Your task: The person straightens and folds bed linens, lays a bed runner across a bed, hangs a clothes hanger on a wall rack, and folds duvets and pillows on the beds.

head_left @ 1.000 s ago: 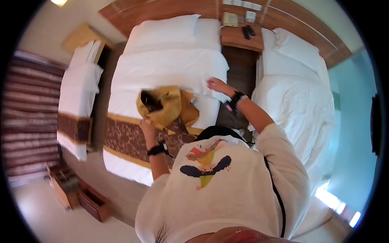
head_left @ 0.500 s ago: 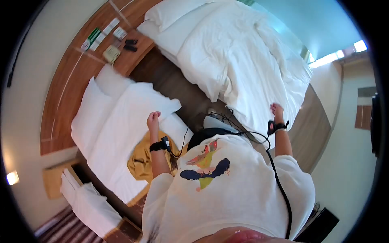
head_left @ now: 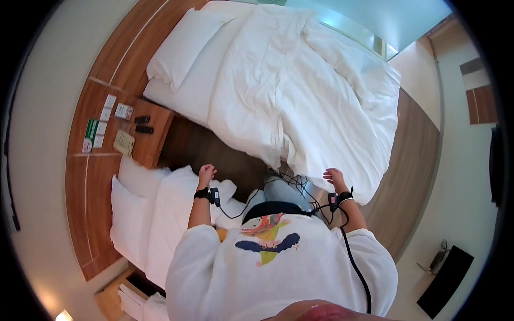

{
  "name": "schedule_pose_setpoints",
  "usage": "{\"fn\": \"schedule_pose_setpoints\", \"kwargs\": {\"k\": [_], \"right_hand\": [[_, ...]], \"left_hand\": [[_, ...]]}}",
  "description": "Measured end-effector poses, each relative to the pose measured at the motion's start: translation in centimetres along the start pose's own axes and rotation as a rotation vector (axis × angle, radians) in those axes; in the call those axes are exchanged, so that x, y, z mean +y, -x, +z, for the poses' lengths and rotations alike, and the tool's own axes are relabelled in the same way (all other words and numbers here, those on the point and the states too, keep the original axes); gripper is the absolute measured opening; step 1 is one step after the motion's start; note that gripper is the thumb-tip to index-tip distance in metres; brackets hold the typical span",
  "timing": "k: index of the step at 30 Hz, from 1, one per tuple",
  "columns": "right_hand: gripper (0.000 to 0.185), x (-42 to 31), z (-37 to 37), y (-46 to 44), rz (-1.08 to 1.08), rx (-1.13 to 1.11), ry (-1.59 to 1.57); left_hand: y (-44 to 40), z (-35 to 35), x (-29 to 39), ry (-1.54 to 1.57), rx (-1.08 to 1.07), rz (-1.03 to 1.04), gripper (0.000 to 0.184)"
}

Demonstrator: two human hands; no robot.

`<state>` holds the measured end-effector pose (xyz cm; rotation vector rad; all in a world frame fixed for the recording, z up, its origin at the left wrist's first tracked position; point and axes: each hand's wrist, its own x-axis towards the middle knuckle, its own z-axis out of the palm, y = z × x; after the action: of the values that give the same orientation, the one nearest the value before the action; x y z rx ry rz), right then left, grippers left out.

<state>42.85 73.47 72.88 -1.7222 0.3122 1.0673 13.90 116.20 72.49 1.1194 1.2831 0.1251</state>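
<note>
Duvet [head_left: 316,107]: lying rumpled across the bed [head_left: 174,99], soft white cloth puckering into long ridges.
Right hand [head_left: 335,177]: hovering by the duvet's near foot corner, fingers slightly parted, pinching nothing; cannot tell if touching.
Left hand [head_left: 206,173]: hanging well apart from the duvet, fingers loosely curling around nothing.
Handling: gripping the near edge two-handed, wide apart, would be spreading the pull evenly.
Cables [head_left: 302,184]: thin, black, tangling beside that edge; needing clearance.

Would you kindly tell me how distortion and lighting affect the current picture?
In the head view, wide-angle distortion bows the headboard and leaves dark corners; in the same head view, a lamp glows lower left, while soft shading shows the duvet's folds.
</note>
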Motion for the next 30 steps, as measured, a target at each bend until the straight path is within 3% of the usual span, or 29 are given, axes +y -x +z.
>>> {"fn": "schedule_pose_setpoints", "kwargs": {"k": [5,6,8,10,11,13,15,17,18,21,22,23,25,27,29,30], "right_hand": [[0.02,-3.4,4.3,-5.9,0.047,-0.115,0.169],[0.019,-3.2,4.9,-6.3,0.04,-0.098,0.189],[0.018,-3.9,6.5,-9.7,0.034,-0.028,0.179],[0.018,-2.7,8.4,-12.1,-0.046,0.107,0.202],[0.019,-1.6,10.7,-14.6,-0.141,0.201,0.237],[0.02,0.3,12.2,-16.2,-0.197,0.228,0.223],[0.022,-0.2,15.8,-17.1,-0.223,0.361,0.534],[0.032,1.7,18.6,-18.5,-0.071,0.389,0.501],[0.038,3.3,20.0,-19.4,-0.055,0.428,0.512],[0.05,4.7,23.6,-20.4,-0.003,0.506,0.438],[0.056,4.8,25.0,-20.1,0.022,0.54,0.359],[0.056,5.0,26.0,-20.0,0.041,0.557,0.343],[0.062,4.9,27.2,-19.7,0.26,0.45,0.442],[0.064,2.9,27.8,-18.0,0.325,0.424,0.503],[0.067,3.1,28.7,-17.1,0.244,0.348,0.606],[0.068,3.1,29.3,-16.3,0.087,0.423,0.657]], "left_hand": [[-8.7,-1.4,1.2,-0.419,0.031,-0.065,0.021],[-9.4,-2.0,0.4,-0.381,0.025,-0.052,0.018],[-13.6,-1.1,1.5,-0.42,-0.019,-0.046,0.016],[-15.1,-1.8,-0.8,-0.653,0.026,0.104,0.023],[-19.5,-1.5,1.2,-0.806,0.007,0.21,0.026],[-20.7,-1.1,0.8,-0.715,0.039,0.203,0.03],[-25.2,-0.7,0.4,-0.732,0.052,0.211,0.039],[-26.5,0.1,2.8,-0.758,-0.086,-0.053,0.051],[-30.8,-1.3,-0.9,-0.742,0.006,-0.075,0.063],[-33.3,0.0,0.2,-0.72,0.047,-0.223,0.075],[-33.7,0.3,0.7,-0.686,-0.003,-0.283,0.087],[-33.6,1.0,1.4,-0.709,-0.022,-0.282,0.087],[-33.1,2.4,2.4,-0.592,-0.123,-0.256,0.092],[-33.8,2.8,2.6,-0.707,-0.041,-0.219,0.081],[-31.7,3.6,7.8,-0.744,-0.471,-0.379,0.062],[-31.0,3.6,9.1,-0.748,-0.473,-0.371,0.062]]}}
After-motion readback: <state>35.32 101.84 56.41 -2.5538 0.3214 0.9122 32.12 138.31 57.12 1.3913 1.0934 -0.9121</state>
